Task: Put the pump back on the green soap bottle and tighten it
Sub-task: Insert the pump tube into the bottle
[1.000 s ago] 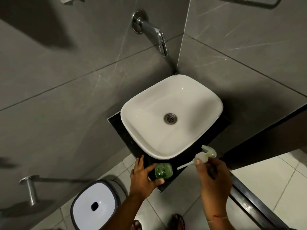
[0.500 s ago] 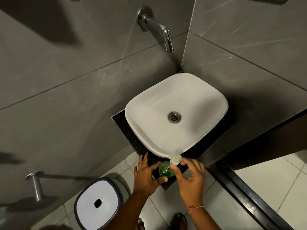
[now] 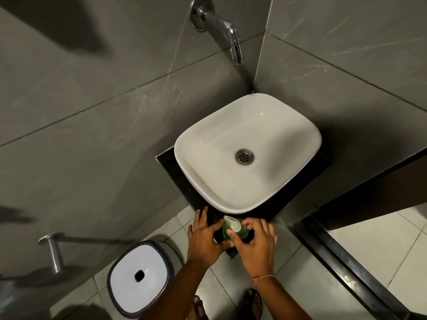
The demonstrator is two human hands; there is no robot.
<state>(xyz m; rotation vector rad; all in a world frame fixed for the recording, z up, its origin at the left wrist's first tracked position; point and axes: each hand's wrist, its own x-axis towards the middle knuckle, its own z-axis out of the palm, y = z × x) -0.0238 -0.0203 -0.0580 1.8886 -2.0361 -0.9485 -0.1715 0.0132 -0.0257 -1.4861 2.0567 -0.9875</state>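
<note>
The green soap bottle (image 3: pixel 243 232) stands on the near corner of the black counter (image 3: pixel 232 252), just in front of the sink. The pale translucent pump (image 3: pixel 233 223) sits on top of the bottle, its nozzle pointing up-left. My left hand (image 3: pixel 203 239) wraps the bottle's left side. My right hand (image 3: pixel 256 243) has its fingertips around the pump's collar from the right. The bottle's lower body is mostly hidden by both hands.
A white square sink (image 3: pixel 288 130) fills the counter behind the bottle, with a chrome tap (image 3: pixel 231 35) on the wall above. A white-lidded bin (image 3: pixel 138 276) stands on the floor at the left. A metal wall bar (image 3: pixel 54 250) juts out farther left.
My right hand carried the pump from the right side over to the bottle and set it on the neck. My left hand stayed on the bottle.
</note>
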